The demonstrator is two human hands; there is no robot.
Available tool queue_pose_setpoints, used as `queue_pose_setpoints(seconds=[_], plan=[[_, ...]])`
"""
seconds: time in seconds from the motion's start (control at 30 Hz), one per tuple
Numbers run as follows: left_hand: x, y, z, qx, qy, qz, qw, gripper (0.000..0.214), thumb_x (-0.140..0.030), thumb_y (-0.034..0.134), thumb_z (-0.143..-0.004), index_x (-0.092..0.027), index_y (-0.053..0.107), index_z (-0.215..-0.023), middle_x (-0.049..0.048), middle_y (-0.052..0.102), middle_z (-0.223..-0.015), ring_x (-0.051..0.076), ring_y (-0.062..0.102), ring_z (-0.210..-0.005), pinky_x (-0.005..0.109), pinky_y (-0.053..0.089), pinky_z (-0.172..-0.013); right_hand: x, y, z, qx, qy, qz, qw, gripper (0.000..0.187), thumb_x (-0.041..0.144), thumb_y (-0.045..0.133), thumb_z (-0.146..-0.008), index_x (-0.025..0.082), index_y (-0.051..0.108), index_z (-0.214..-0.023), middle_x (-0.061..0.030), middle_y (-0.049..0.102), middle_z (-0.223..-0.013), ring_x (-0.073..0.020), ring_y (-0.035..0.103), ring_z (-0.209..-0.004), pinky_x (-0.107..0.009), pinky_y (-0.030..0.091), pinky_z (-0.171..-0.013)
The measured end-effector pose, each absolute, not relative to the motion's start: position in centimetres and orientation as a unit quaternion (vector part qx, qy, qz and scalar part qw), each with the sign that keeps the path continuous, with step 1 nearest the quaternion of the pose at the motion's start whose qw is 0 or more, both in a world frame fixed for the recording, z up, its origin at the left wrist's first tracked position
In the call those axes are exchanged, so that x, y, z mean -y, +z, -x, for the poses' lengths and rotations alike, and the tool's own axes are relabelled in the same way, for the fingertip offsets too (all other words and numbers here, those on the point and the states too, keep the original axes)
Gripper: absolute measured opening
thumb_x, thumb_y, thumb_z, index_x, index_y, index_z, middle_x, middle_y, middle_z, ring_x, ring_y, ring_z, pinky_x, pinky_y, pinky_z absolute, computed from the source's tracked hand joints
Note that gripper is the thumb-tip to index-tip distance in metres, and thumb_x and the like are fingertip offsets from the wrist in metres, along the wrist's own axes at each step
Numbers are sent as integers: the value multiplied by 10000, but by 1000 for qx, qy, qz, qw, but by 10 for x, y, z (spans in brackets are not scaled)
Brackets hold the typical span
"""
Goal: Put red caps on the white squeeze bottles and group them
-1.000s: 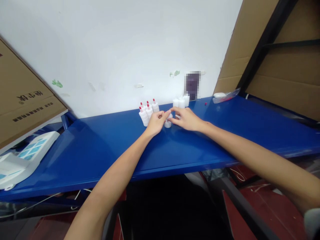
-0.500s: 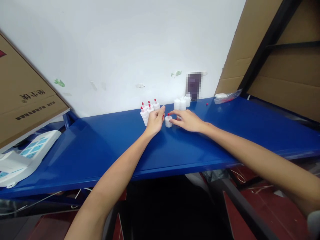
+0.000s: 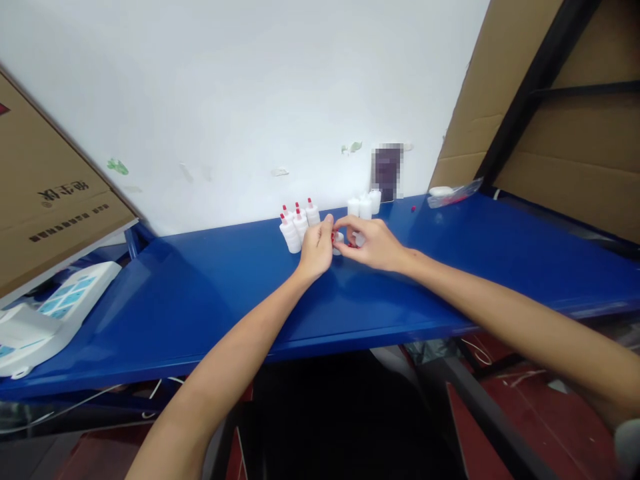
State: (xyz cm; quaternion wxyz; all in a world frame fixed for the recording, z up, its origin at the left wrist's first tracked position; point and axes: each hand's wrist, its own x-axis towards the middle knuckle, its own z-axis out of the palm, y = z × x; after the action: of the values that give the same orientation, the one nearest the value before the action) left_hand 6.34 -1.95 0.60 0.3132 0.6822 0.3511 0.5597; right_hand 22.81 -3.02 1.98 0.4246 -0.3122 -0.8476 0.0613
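My left hand (image 3: 317, 250) is closed, its thumb upright, with small red tip caps (image 3: 333, 237) showing at its right edge. My right hand (image 3: 375, 243) meets it there, thumb and index finger pinched at the red piece. Behind the fingertips is a short white piece (image 3: 339, 252) on the table, mostly hidden. More red shows under my right hand, beside a partly covered white bottle. Left of my left hand stand several white squeeze bottles (image 3: 290, 237) with red-tipped nozzles. Behind my right hand are several white bottles (image 3: 365, 208) without red tips.
The blue table (image 3: 200, 300) runs along a white wall. A loose red cap (image 3: 413, 209) and a clear plastic bag (image 3: 455, 193) lie at the back right. A white device with blue keys (image 3: 65, 300) sits at the left, near a cardboard box (image 3: 55, 187).
My right hand has moved slightly left from the red tip over the white piece, and its fingertips now meet my left hand. My left hand has shifted slightly right.
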Motion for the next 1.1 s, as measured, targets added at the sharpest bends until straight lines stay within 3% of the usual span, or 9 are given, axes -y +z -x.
queue_pose_setpoints(seconds=[0.57,1.1], plan=[[22,4,-68,-360,557,-674,327,641,-704,362,-971,-190,442,-596,-6,427,-562,116,403,-546,283,317,-535,34,15,-220,827,81,280,481,208,243,617,-832,203,663,-1031,52,555,-647,-115,523,-580,-254,447,-653],[22,3,-68,-351,555,-685,315,633,-700,358,-972,-187,474,-619,-7,458,-571,115,425,-559,269,343,-549,33,15,-218,800,120,304,503,180,280,631,-809,210,642,-974,66,519,-610,-119,486,-565,-264,410,-630]])
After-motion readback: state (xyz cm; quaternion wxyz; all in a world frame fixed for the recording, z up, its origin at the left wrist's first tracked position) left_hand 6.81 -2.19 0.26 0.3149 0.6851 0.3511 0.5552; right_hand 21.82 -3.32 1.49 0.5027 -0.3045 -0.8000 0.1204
